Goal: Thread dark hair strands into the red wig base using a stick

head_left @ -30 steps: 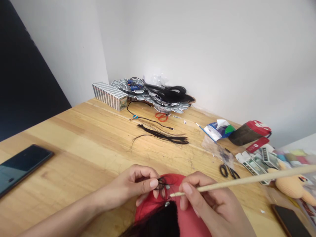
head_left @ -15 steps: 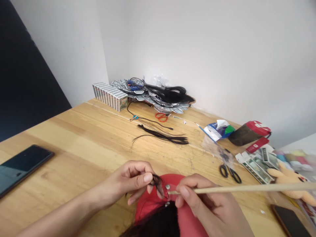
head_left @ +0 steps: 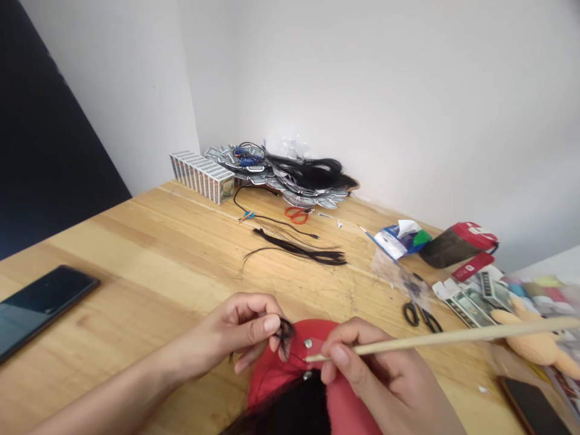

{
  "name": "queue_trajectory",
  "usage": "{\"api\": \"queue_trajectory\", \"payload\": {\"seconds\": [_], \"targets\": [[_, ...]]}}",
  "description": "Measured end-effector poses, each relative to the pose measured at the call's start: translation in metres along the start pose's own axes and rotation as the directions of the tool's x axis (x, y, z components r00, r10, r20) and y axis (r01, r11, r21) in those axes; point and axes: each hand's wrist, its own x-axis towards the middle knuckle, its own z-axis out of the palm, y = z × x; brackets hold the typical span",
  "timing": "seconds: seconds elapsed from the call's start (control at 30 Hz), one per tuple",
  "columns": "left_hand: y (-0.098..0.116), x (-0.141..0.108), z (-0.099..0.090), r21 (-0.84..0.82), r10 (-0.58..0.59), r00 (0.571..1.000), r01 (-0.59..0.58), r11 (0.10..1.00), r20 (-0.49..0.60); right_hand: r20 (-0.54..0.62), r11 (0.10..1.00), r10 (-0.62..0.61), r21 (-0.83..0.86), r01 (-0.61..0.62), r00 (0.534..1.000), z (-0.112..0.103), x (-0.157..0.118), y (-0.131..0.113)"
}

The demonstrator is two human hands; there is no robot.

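Between thumb and fingers, my left hand (head_left: 251,331) pinches a small looped lock of black hair (head_left: 285,331). My right hand (head_left: 374,368) grips a thin pale wooden stick (head_left: 444,339) near its left end. The stick's tip touches or hovers just above a red rounded form (head_left: 317,331) at the bottom centre; which of the two is unclear. A few dark strands run from the lock toward that tip. Two small shiny pins (head_left: 308,343) sit in the red form, and a mass of black hair (head_left: 292,408) covers its lower left.
On the wooden table (head_left: 149,260) lie a black hair bundle (head_left: 303,248), black-handled scissors (head_left: 421,317), a phone (head_left: 43,308) at left and another (head_left: 534,402) at lower right. Boxes (head_left: 202,175) stand behind; a plush toy (head_left: 528,332) is at right.
The stick's tip has dropped slightly and its far end has tilted up. My left hand still pinches the lock, which has shifted a little and looks more bunched.
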Motion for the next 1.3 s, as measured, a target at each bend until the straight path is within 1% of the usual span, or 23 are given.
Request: {"api": "queue_trajectory", "payload": {"seconds": [0.33, 0.63, 0.73, 0.97, 1.3], "targets": [[-0.0010, -0.0005, -0.0018, 0.066, 0.009, 1.000, -0.007, 0.998, -0.026, 0.011, 0.998, 0.031, 0.045, -0.032, 0.999, -0.0009, 0.0000, 0.0011], [-0.0023, 0.0025, -0.0024, 0.111, -0.018, 1.000, 0.021, 0.994, -0.025, -0.004, 0.993, 0.083, 0.088, -0.083, 0.997, -0.0021, 0.0016, -0.0009], [-0.0015, 0.0037, -0.0013, 0.116, -0.035, 0.999, 0.038, 0.993, -0.023, -0.015, 0.989, 0.121, 0.090, -0.119, 0.993, -0.0025, 0.0006, -0.0007], [0.0009, 0.0049, 0.0004, 0.126, -0.107, 0.994, 0.102, 0.987, 0.036, -0.044, 0.974, 0.169, 0.162, -0.160, 0.985, -0.0005, 0.0000, -0.0041], [0.0009, 0.0034, -0.0025, 0.120, -0.139, 0.988, 0.131, 0.984, 0.060, -0.078, 0.963, 0.226, 0.166, -0.211, 0.971, 0.0014, -0.0006, -0.0059]]}}
